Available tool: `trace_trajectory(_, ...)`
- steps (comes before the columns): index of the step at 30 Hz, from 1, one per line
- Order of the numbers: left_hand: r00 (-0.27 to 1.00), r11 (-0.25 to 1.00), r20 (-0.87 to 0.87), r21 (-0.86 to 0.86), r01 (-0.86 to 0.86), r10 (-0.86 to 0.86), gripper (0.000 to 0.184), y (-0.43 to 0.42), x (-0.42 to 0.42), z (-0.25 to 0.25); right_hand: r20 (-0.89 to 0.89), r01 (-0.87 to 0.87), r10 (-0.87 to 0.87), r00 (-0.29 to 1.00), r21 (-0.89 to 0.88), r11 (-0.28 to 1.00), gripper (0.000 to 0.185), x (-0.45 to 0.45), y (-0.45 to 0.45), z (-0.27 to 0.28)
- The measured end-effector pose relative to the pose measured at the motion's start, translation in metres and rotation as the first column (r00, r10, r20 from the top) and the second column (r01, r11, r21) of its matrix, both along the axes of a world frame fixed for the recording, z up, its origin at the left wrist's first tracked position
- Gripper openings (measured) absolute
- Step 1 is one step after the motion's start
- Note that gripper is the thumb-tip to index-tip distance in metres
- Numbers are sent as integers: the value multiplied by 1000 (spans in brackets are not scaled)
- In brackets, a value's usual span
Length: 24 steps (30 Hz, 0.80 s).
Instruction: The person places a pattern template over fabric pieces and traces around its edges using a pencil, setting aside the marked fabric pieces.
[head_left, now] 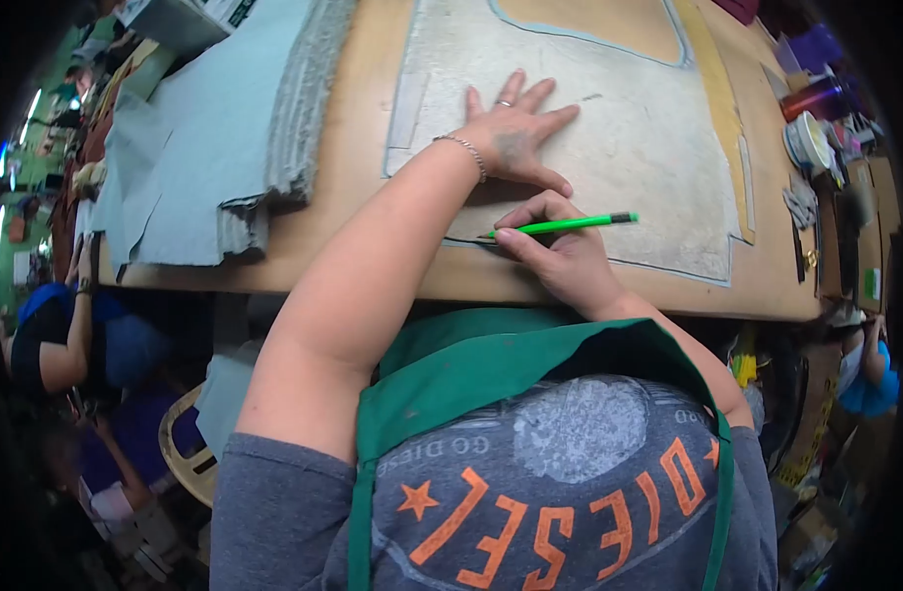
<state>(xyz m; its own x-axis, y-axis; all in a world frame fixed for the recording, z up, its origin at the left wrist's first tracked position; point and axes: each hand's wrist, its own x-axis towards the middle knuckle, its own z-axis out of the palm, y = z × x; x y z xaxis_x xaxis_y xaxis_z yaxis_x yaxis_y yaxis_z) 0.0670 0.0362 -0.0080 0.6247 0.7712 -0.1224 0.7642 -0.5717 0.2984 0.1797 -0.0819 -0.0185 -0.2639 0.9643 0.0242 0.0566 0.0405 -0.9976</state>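
Note:
My left hand [518,138] lies flat with its fingers spread on a large pale, worn pattern sheet [639,148]. A ring and a bracelet show on this hand and wrist. Pinched in my right hand [570,256] is a bright green pencil [575,225] with a dark end. Its point rests at the sheet's near edge, just below my left wrist. A dark line and a thin blue-grey border run along that edge. What lies under the sheet is mostly hidden.
A thick stack of light blue-grey material [215,138] sits on the left of the wooden table [373,128]. A yellowish strip [717,89] lies along the sheet's right side. White tubs [808,143] and a dark red cylinder [812,98] stand far right. Other people are at the left.

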Motion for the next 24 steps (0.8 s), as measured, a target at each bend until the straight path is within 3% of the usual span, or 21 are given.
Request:
trace_trajectory(1, 1000, 999, -4, -37, 21, -21, 100, 1, -1, 2, 86, -9, 7, 996, 22, 1000, 15, -5, 2, 5)
trace_trajectory(4, 1000, 998, -11, -65, 14, -15, 105, 0, 0, 4, 13, -17, 17, 1000, 16, 1000, 17, -21, 1, 5)
trace_trajectory(5, 1000, 997, -10, -70, 11, -12, 105, 0, 0, 5, 113, -36, 25, 993, 97, 995, 18, -22, 3, 3)
trace_trajectory(14, 999, 999, -40, -47, 7, -9, 105, -2, 1, 7, 117, -45, 31, 993, 114, 993, 15, -12, 1, 2)
trace_trajectory(18, 997, 999, -74, -48, 15, -19, 105, -1, 2, 10, 94, 2, -16, 995, 142, 990, 13, 35, -5, 0)
trace_trajectory(22, 994, 999, -106, -52, 8, -13, 105, -2, 5, 12, 124, 139, -137, 983, -2, 990, 12, 115, -21, 10)
trace_trajectory(24, 992, 998, -122, -54, 7, -14, 104, -2, 6, 14, 241, 247, -240, 940, -1, 969, 12, 168, -35, 15)
